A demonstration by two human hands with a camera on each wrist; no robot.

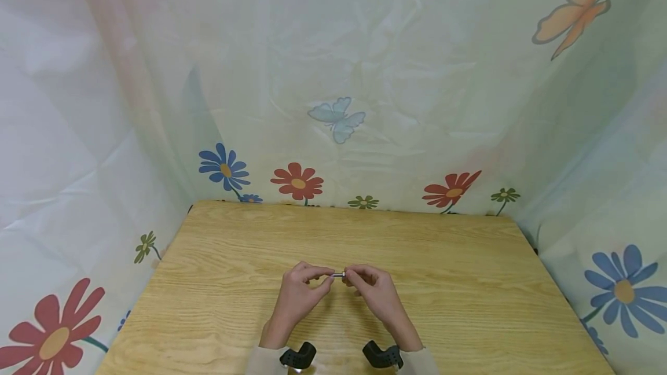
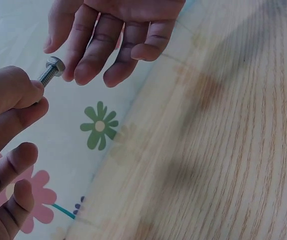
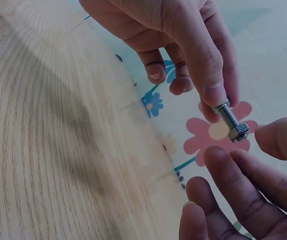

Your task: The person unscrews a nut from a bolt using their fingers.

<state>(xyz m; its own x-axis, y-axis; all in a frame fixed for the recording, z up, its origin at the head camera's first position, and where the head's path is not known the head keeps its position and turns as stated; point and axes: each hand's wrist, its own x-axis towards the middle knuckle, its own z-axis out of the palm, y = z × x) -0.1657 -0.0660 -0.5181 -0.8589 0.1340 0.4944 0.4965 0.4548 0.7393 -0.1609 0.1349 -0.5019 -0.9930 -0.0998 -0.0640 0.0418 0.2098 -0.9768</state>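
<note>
A person's two hands meet over a wooden surface point(image 1: 469, 288). The left hand point(image 1: 296, 295) has a tight grip: its thumb and finger pinch a small silver bolt point(image 3: 228, 116). The bolt is up above the surface, between the two hands, and it points at the right hand point(image 1: 378, 294). On the end near the right hand there is a chunky six-sided piece point(image 3: 238, 132). The right grip is loose. Its thumb and fingers are spread around that end, very close to it, with a little gap showing in both wrist views. The left hand's other fingers bend softly and hold nothing. Each wrist has a pale sleeve with a black gadget on it. Behind the surface and at its sides hangs a shiny, wrinkly curtain point(image 1: 417, 62) with red, blue and green flowers, a pale blue butterfly point(image 1: 339, 119) and an orange butterfly point(image 1: 578, 7).
</note>
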